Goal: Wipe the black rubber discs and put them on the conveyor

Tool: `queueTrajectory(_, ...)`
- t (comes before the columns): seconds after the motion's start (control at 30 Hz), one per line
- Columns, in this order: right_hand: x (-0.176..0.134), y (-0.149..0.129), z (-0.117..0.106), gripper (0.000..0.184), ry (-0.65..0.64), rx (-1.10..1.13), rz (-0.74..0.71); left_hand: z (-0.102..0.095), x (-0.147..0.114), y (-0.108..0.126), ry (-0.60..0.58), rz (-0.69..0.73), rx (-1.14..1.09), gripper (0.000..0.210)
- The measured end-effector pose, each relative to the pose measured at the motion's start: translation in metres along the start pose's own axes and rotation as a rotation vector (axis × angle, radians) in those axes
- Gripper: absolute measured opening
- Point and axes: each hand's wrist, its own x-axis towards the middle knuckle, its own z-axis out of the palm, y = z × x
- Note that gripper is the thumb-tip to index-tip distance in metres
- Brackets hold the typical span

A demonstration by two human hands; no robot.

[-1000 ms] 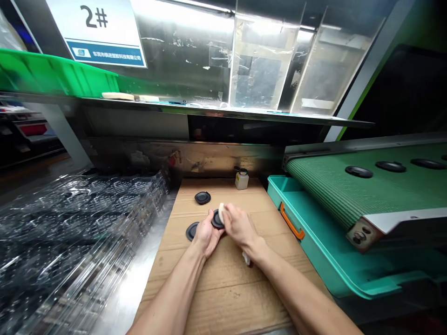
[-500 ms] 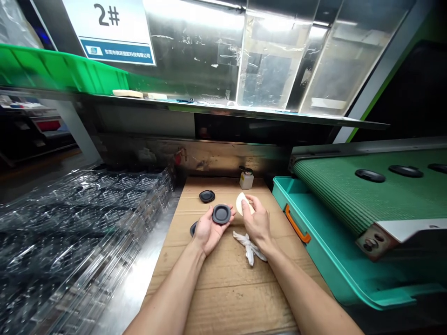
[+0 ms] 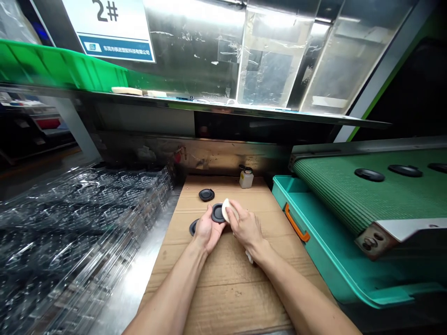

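Note:
My left hand (image 3: 206,231) holds a round black part with a raised rim (image 3: 217,213), face up on its fingers. Between the thumb and fingers of my right hand (image 3: 246,227) is a pale cream round pad (image 3: 228,210), which overlaps the right side of the black part. Behind my left hand lies another black disc (image 3: 193,227), partly hidden. Farther back, a dark round piece (image 3: 206,195) rests on the cardboard (image 3: 223,298). A white cloth-like scrap (image 3: 249,257) shows beneath my right wrist, mostly covered.
A small white bottle (image 3: 246,178) stands at the cardboard's back. Clear plastic trays (image 3: 104,223) are stacked at left. At right, a teal bin (image 3: 324,265) with an orange handle sits below a green conveyor belt (image 3: 394,200) carrying black discs (image 3: 369,175). A metal shelf (image 3: 209,105) crosses above.
My right hand has moved left with the cream pad, from beside the black part to over its right edge. The white scrap is now mostly hidden under my right wrist.

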Motion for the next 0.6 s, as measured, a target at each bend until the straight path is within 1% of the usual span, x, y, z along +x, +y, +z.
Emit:
queueTrajectory(0.07, 0.0019, 0.0025, -0.0019, 0.04, -0.053, 0.025, -0.063, 0.0002, 0.0004, 0.0001, 0.0, -0.028, 0.0, 0.04)
queueTrajectory(0.1, 0.0028, 0.0036, -0.0025, 0.04, -0.057, 0.029, -0.063, 0.0, 0.0006, -0.0001, -0.001, -0.029, 0.003, 0.04)
queueTrajectory(0.2, 0.0053, 0.0063, -0.0035, 0.041, -0.022, 0.014, 0.019, -0.0007, 0.001, -0.0015, 0.027, 0.003, 0.025, 0.035)
queueTrajectory(0.3, 0.0068, 0.0077, -0.0036, 0.043, -0.06, 0.009, -0.018, -0.0002, 0.0001, -0.0022, 0.02, -0.033, 0.045, 0.035)
queueTrajectory(0.33, 0.0072, 0.0078, -0.0037, 0.043, -0.07, -0.001, -0.008, 0.0003, -0.0005, -0.0024, 0.014, -0.038, 0.051, 0.035)
queueTrajectory(0.43, 0.0081, 0.0068, -0.0046, 0.044, -0.041, -0.072, 0.089, 0.0021, -0.0027, -0.0032, 0.014, -0.02, 0.087, 0.033)
queueTrajectory(0.47, 0.008, 0.0058, -0.0048, 0.044, -0.034, -0.092, 0.079, 0.0027, -0.0035, -0.0036, 0.014, -0.018, 0.102, 0.032)
queueTrajectory(0.57, 0.0073, 0.0019, -0.0052, 0.044, -0.034, -0.124, -0.034, 0.004, -0.006, -0.0051, -0.017, -0.033, 0.129, 0.034)
queueTrajectory(0.6, 0.0074, 0.0007, -0.0051, 0.044, -0.03, -0.134, -0.031, 0.0043, -0.0066, -0.0055, -0.027, -0.034, 0.133, 0.034)
